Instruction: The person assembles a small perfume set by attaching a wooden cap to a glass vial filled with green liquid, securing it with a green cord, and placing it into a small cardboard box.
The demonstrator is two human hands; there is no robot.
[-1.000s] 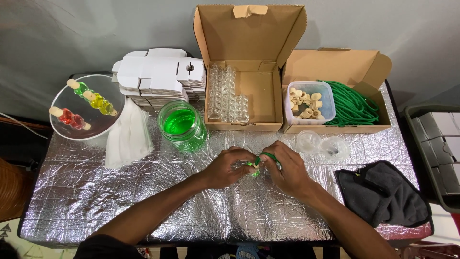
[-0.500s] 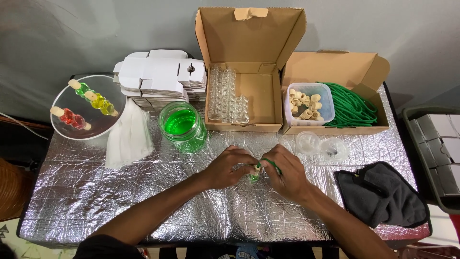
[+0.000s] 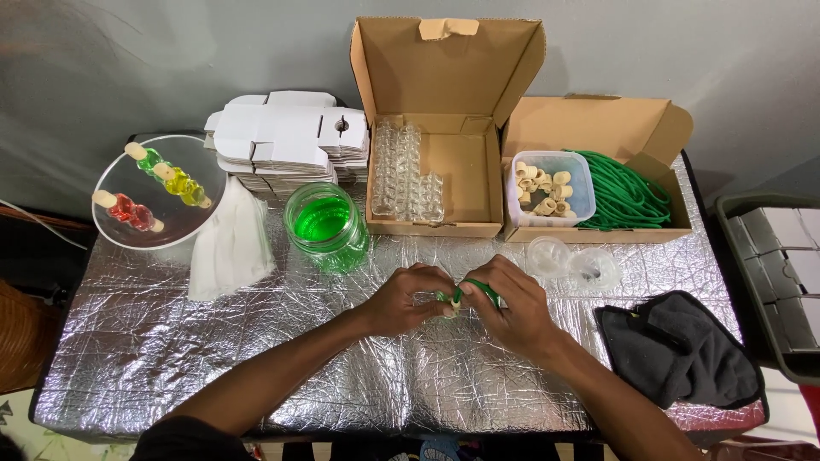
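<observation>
My left hand [image 3: 410, 299] and my right hand [image 3: 511, 306] meet over the middle of the foil-covered table [image 3: 171, 358]. Between their fingertips they pinch a small clear bottle with a green cord [image 3: 461, 294] at its neck. The right hand's fingers hold the green cord, and the left hand's fingers curl around the little bottle, most of which is hidden. Just behind the hands stands a glass jar of green liquid [image 3: 326, 225].
An open cardboard box of clear small bottles [image 3: 410, 171] and a second box with a tub of corks [image 3: 547, 188] and green cords [image 3: 628, 192] stand at the back. A stack of flat white cartons [image 3: 286, 141], a glass bowl with coloured bottles [image 3: 158, 192], white tissue [image 3: 231, 243], clear lids [image 3: 572, 260], a dark cloth [image 3: 683, 350].
Both hands stay together at the table's middle; the fingers have shifted slightly around the bottle and cord. Nothing else has moved.
</observation>
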